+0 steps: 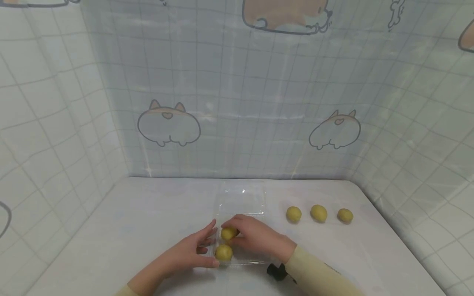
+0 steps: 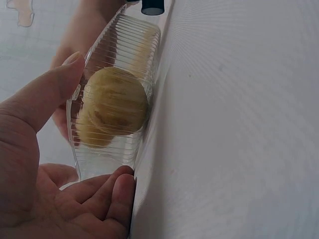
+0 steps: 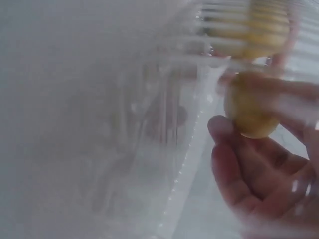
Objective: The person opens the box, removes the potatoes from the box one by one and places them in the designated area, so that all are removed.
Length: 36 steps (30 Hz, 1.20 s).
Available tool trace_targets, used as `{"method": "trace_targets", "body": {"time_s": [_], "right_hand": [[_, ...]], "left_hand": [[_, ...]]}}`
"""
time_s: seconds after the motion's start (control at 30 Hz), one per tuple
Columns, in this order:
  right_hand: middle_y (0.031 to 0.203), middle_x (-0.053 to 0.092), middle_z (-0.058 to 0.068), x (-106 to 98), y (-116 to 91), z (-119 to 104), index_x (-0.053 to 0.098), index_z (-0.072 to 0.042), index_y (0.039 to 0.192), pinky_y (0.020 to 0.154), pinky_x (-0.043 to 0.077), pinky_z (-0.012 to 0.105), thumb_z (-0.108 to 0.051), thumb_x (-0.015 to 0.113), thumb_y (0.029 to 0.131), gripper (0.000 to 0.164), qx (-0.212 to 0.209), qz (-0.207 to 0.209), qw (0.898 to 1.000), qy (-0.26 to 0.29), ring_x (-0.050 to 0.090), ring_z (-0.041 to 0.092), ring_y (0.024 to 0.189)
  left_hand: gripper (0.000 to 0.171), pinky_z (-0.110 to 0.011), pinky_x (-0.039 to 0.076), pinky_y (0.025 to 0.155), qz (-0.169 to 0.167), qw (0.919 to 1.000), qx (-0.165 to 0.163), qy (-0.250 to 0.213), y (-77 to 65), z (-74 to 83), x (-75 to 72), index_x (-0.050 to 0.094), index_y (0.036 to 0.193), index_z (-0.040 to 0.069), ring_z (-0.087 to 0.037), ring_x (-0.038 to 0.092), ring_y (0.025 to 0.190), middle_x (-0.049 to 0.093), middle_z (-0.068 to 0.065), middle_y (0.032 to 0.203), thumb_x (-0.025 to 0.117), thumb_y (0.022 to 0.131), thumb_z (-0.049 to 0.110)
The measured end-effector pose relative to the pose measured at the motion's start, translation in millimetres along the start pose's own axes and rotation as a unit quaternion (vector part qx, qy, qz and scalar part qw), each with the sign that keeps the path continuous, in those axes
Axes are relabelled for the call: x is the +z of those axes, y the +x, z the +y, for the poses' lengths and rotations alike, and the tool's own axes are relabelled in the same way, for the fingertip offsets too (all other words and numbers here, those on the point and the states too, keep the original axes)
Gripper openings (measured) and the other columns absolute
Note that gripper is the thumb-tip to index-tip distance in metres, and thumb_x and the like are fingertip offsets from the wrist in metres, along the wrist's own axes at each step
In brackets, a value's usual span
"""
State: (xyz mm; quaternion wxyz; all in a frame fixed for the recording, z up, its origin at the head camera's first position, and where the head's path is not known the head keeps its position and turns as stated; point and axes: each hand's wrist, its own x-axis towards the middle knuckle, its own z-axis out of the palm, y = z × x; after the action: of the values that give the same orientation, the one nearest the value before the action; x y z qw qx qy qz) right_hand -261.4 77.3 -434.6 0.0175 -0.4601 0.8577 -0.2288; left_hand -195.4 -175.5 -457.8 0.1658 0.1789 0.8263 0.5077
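Observation:
A clear plastic clamshell box (image 1: 252, 258) stands on the table, its lid (image 1: 242, 199) folded back. My left hand (image 1: 192, 250) holds the box at its left end. In the left wrist view, the thumb (image 2: 70, 77) lies at the ribbed rim and the fingers (image 2: 107, 199) bend against the lower corner. Reaching into the box, my right hand (image 1: 255, 236) grips a yellow lemon (image 1: 228, 234) between thumb and fingers. Another lemon (image 1: 224, 252) sits in the front left corner. The right wrist view shows the gripped lemon (image 3: 251, 107) blurred through the plastic.
To the right of the box, a lemon (image 1: 293, 214), a second lemon (image 1: 319, 213) and a third lemon (image 1: 345, 215) lie in a loose row. A small black object (image 1: 277, 272) is beside the right sleeve. Patterned curtains (image 1: 237, 123) enclose the table (image 1: 155, 205).

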Motion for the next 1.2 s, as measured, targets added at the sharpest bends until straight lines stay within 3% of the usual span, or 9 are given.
{"method": "trace_targets", "body": {"time_s": [0.2,0.5,0.93,1.2], "right_hand": [[0.115,0.059,-0.01,-8,-2,3,0.062,-0.016,0.132,0.085,0.051,0.018,-0.02,0.074,0.091,0.043,-0.001,0.017,1.0,0.027,0.056,0.001,0.1],[0.119,0.059,-0.014,-20,-14,9,0.061,-0.022,0.131,0.087,0.053,0.023,-0.022,0.076,0.09,0.043,0.042,0.045,0.993,0.103,0.059,0.002,0.101],[0.125,0.062,-0.009,-39,-46,26,0.061,-0.018,0.132,0.087,0.054,0.025,-0.019,0.078,0.087,0.048,0.055,0.131,0.982,0.121,0.064,0.008,0.101],[0.122,0.062,-0.011,-48,-69,33,0.061,-0.02,0.129,0.086,0.055,0.023,-0.018,0.08,0.085,0.049,0.095,0.158,0.977,0.111,0.066,0.006,0.098]], "left_hand": [[0.103,-0.051,0.045,0.102,0.004,1.0,-0.004,0.007,-0.2,1.0,0.4,0.014,0.16,0.022,-0.034,0.048,0.131,0.031,-0.012,0.158,0.08,0.083,0.038],[0.104,-0.053,0.045,0.102,0.009,0.9998,-0.008,0.013,-0.2,1.1,2.6,0.014,0.16,0.022,-0.036,0.051,0.128,0.032,-0.012,0.158,0.081,0.082,0.039],[0.106,-0.051,0.045,0.103,0.015,0.9996,-0.006,0.021,-1.4,0.1,3.1,0.013,0.16,0.022,-0.034,0.053,0.126,0.033,-0.01,0.158,0.082,0.082,0.038],[0.106,-0.051,0.044,0.103,0.014,0.9998,-0.003,0.017,-1.7,-1.5,3.0,0.012,0.16,0.022,-0.035,0.052,0.128,0.031,-0.012,0.158,0.082,0.082,0.038]]}}
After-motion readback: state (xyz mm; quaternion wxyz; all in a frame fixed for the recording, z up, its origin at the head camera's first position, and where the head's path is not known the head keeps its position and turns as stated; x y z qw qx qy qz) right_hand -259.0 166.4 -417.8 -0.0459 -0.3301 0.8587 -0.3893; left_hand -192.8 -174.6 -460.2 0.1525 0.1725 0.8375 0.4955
